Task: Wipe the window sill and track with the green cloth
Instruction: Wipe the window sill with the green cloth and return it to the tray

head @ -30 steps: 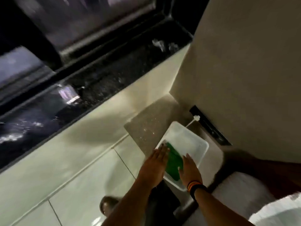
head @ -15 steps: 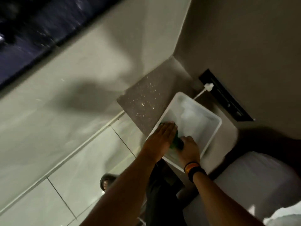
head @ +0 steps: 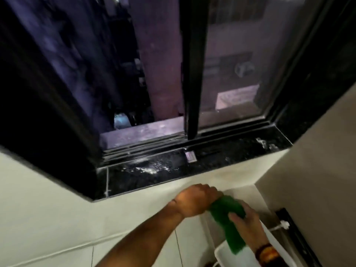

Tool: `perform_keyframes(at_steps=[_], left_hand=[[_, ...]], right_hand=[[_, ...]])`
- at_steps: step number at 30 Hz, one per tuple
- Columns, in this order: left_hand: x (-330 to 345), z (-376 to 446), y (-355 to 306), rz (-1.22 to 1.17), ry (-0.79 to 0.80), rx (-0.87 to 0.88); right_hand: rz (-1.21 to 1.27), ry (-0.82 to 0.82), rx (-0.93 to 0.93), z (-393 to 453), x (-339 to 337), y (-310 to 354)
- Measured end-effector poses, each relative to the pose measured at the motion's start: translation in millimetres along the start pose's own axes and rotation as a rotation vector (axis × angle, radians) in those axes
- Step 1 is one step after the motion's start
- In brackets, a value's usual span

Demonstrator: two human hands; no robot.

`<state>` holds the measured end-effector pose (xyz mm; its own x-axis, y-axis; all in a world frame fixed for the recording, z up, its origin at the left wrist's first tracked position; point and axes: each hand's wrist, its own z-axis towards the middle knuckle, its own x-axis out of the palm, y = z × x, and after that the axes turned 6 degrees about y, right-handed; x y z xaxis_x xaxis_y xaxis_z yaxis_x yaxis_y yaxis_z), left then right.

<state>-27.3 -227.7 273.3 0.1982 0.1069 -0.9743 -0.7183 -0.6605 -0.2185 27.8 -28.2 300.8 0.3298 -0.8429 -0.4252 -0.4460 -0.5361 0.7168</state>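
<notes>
The green cloth [head: 225, 216] hangs twisted between both hands, above the white tub [head: 223, 253] at the bottom right. My left hand [head: 194, 201] is closed on its upper end. My right hand [head: 248, 222] grips it lower down, and the cloth's tail dangles toward the tub. Above the hands runs the black speckled window sill [head: 173, 170], with wet white smears near its middle. Behind the sill lies the dark window track [head: 146, 145]. A black sash frame [head: 192, 74] stands upright on the track.
A small pale rectangular object [head: 190, 157] lies on the sill by the sash foot. White residue [head: 267, 144] sits at the sill's right end. A beige wall [head: 317, 170] closes the right side, with a black wall plate and white plug [head: 285, 224] below. Pale tiles [head: 57, 218] cover the wall under the sill.
Both hands have lifted the cloth out of the tub and now hold it twisted above it. The view has swung up from the tub to the window and sill.
</notes>
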Motion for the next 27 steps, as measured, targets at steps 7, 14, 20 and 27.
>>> perform_keyframes(at_steps=[7,14,20,27], left_hand=[[-73,-128,68,-0.026,-0.311,-0.583],[-25,-222,112,-0.043,0.023,-1.017],[-2,-222,129,-0.113,0.008,-1.023],[-23,-218,126,-0.117,0.179,-1.041]], right_hand=[[0.009,-0.189,-0.57,11,36,175],[-0.828,-0.363,-0.704,95,116,226],[-0.901,-0.282,-0.455,118,184,227],[-0.979,0.283,-0.801,78,269,292]])
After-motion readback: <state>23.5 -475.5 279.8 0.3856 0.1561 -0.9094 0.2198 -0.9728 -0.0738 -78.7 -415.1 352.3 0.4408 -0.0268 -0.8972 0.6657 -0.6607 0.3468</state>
